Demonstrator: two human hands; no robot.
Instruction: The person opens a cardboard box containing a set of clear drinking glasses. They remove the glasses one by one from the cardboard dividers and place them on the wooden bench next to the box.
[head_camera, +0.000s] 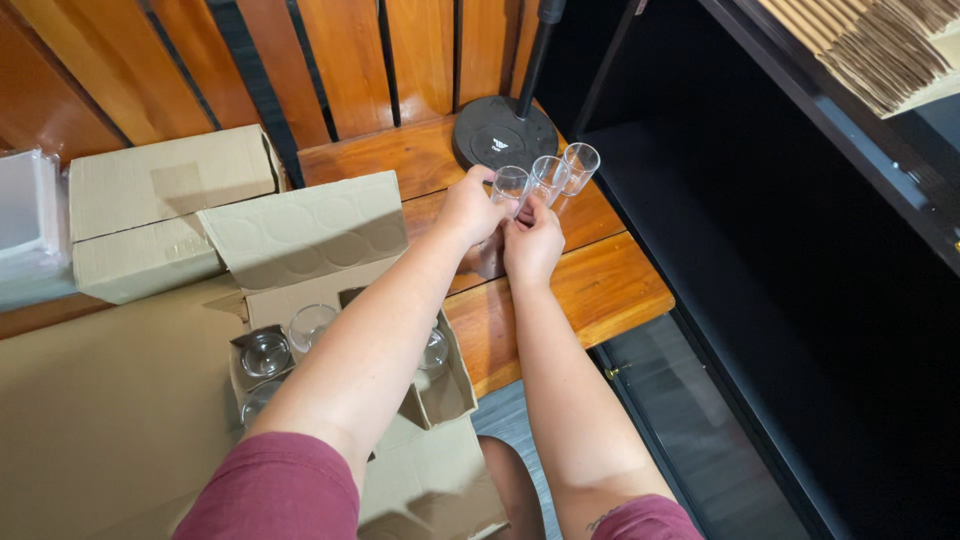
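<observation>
Three small clear glasses stand in a row on the wooden table (600, 290) near its far right corner. My left hand (468, 208) is closed around the nearest glass (509, 186). My right hand (532, 243) pinches the base of the middle glass (547, 177) from below. The third glass (580, 163) stands free at the right end of the row. Closer to me, an open cardboard box (440, 395) holds several more clear glasses (266, 352), partly hidden under my left forearm.
A black round stand base (503, 133) with a pole sits just behind the glasses. Closed cardboard boxes (165, 180) lie at the left, and a box flap (305, 228) stands open. A dark cabinet (760, 220) lies to the right of the table edge.
</observation>
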